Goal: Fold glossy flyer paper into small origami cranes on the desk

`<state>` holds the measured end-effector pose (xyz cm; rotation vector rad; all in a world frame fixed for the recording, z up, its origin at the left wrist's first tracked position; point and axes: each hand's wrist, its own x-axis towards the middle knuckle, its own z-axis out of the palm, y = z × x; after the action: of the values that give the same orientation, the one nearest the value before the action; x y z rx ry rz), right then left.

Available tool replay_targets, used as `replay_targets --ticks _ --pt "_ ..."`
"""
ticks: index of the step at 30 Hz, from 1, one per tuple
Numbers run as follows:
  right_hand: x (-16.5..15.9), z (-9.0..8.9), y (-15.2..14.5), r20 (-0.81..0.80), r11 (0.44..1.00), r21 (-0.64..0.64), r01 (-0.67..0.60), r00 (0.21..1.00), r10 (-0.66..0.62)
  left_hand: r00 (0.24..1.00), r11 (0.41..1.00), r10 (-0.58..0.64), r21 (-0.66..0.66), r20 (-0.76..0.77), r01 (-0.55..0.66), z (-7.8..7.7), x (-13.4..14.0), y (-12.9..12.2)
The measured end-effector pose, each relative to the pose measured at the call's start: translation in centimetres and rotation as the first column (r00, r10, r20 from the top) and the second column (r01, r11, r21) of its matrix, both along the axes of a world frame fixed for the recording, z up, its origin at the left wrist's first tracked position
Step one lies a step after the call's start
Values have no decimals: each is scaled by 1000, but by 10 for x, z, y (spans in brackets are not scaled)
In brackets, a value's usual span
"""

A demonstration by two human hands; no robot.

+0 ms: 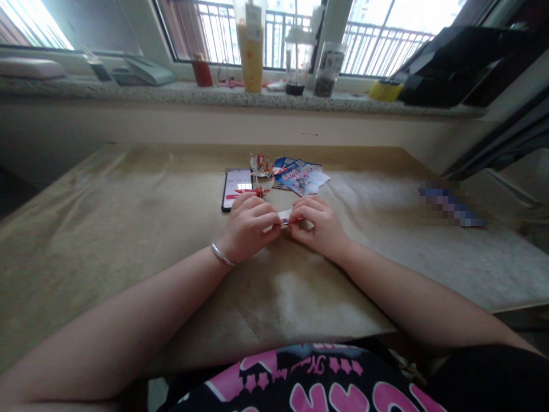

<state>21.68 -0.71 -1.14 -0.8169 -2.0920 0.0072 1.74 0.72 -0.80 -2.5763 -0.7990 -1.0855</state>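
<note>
Between my two hands is a small piece of printed paper (285,214), white with blue and red bits, mostly covered by my fingers. My left hand (253,223), with a silver bangle at the wrist, is closed and pinches its left side. The fingers of my right hand (317,223) are closed on its right side. Just beyond my left hand lie a phone (230,186) with a lit screen and folded red-and-white paper pieces (261,166). A fanned pile of blue printed sheets (300,174) lies beyond my right hand.
A tan cover spreads over the table (171,229). At the right is a blurred blue-and-pink item (452,205). Along the stone windowsill (163,91) stand a tall yellow-filled container (251,57), a red-capped jar (201,71), clear cups and a black bag (446,68).
</note>
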Motion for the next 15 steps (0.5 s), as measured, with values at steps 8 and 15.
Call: replay_targets --ticks 8,15 --pt "1 -1 2 17 1000 -10 18 1000 -18 1000 1000 2 -3 -4 -2 -1 0 2" --pt "4 1 3 51 1000 12 23 998 -23 1000 1000 -4 -4 6 4 -2 -1 2"
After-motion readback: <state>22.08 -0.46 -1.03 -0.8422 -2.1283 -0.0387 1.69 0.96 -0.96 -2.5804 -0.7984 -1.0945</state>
